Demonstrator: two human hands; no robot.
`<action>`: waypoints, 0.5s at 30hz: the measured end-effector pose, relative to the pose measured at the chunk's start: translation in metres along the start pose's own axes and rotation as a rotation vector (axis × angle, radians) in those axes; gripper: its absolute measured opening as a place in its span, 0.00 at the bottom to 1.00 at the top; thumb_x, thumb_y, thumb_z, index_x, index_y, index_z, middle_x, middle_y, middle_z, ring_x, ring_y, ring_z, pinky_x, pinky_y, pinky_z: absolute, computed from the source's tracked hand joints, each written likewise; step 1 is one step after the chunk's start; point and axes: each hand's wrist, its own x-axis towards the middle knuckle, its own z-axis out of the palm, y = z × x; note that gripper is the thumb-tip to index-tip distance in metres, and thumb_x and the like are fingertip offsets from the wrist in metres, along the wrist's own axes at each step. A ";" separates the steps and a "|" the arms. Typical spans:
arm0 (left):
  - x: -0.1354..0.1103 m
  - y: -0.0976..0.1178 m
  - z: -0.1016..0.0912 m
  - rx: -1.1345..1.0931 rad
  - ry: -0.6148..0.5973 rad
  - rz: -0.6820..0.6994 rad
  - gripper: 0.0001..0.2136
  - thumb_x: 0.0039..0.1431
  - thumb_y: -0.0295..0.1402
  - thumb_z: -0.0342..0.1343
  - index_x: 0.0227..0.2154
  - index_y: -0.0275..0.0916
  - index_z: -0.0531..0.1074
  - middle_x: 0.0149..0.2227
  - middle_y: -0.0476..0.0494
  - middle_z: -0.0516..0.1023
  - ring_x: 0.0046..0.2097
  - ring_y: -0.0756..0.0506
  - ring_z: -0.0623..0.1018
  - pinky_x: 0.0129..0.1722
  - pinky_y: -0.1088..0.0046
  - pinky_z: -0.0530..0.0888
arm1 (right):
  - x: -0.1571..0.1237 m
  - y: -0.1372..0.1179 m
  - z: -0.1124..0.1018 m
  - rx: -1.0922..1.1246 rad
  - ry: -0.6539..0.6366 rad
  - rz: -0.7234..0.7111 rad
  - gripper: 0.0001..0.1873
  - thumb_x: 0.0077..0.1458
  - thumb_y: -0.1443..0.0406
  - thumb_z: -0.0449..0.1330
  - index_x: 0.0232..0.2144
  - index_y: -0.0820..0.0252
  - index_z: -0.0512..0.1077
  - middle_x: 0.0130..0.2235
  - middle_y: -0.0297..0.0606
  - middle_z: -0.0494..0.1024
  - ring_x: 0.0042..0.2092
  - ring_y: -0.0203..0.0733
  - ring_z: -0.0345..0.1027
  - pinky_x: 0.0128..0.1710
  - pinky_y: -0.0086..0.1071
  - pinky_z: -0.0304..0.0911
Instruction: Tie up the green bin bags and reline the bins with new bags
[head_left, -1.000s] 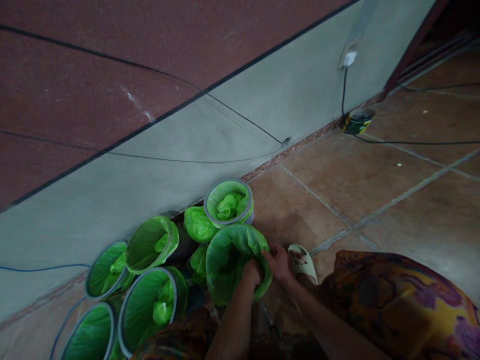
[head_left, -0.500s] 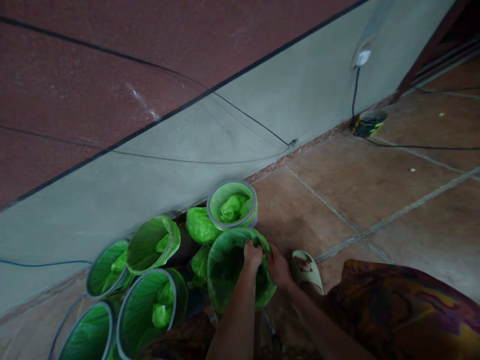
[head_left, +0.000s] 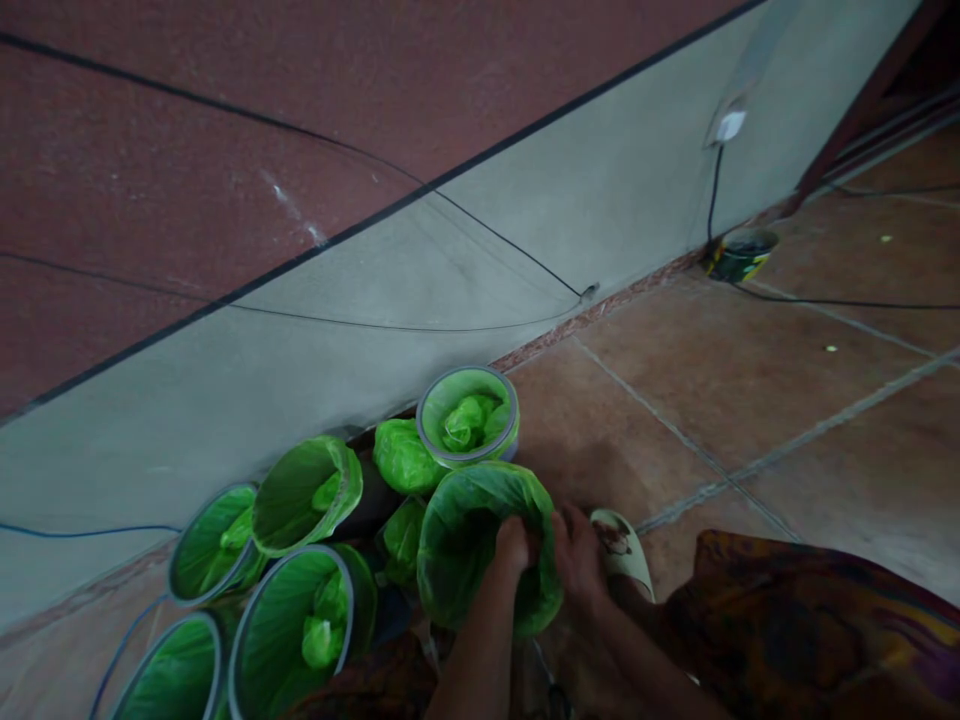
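Note:
A bin lined with a green plastic bag, the bin liner [head_left: 457,510], stands in front of me with its mouth facing up. My left hand [head_left: 516,545] reaches inside it, fingers curled against the liner near the right inner wall; the fingertips are hidden. Around the outside of the same right edge, my right hand [head_left: 579,555] is closed on the liner, its fingers partly in shadow. Touching the back of this bin is a grey-rimmed bin [head_left: 467,375] with crumpled green plastic inside.
More green-lined bins stand at left, among them a large one [head_left: 259,640] and one by the wall [head_left: 300,500]. Green bundles [head_left: 405,455] lie between bins. A slipper [head_left: 626,550] is on a foot at right. A dark tin [head_left: 742,255] and cables are along the wall.
My left hand has moved from the liner's rim down inside the bin. My right hand has shifted slightly right and down along the outside. The other bins stay where they were.

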 end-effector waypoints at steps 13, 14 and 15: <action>0.021 -0.003 -0.035 -0.150 0.166 -0.076 0.15 0.67 0.34 0.44 0.41 0.35 0.76 0.37 0.39 0.83 0.33 0.46 0.82 0.32 0.73 0.75 | 0.080 -0.025 0.027 -0.095 -0.306 -0.266 0.22 0.62 0.59 0.48 0.49 0.61 0.76 0.47 0.44 0.82 0.48 0.46 0.76 0.52 0.39 0.67; 0.023 -0.003 -0.035 -0.168 0.171 -0.074 0.15 0.67 0.35 0.44 0.41 0.36 0.75 0.37 0.40 0.83 0.32 0.47 0.81 0.31 0.74 0.75 | 0.078 -0.022 0.028 -0.122 -0.309 -0.289 0.23 0.62 0.59 0.49 0.50 0.62 0.75 0.48 0.45 0.81 0.50 0.47 0.75 0.53 0.39 0.67; 0.024 -0.003 -0.036 -0.181 0.180 -0.072 0.15 0.67 0.36 0.44 0.41 0.36 0.75 0.38 0.40 0.82 0.32 0.47 0.81 0.30 0.75 0.75 | 0.076 -0.019 0.030 -0.150 -0.301 -0.315 0.23 0.62 0.60 0.49 0.51 0.63 0.74 0.49 0.46 0.80 0.51 0.48 0.74 0.54 0.40 0.66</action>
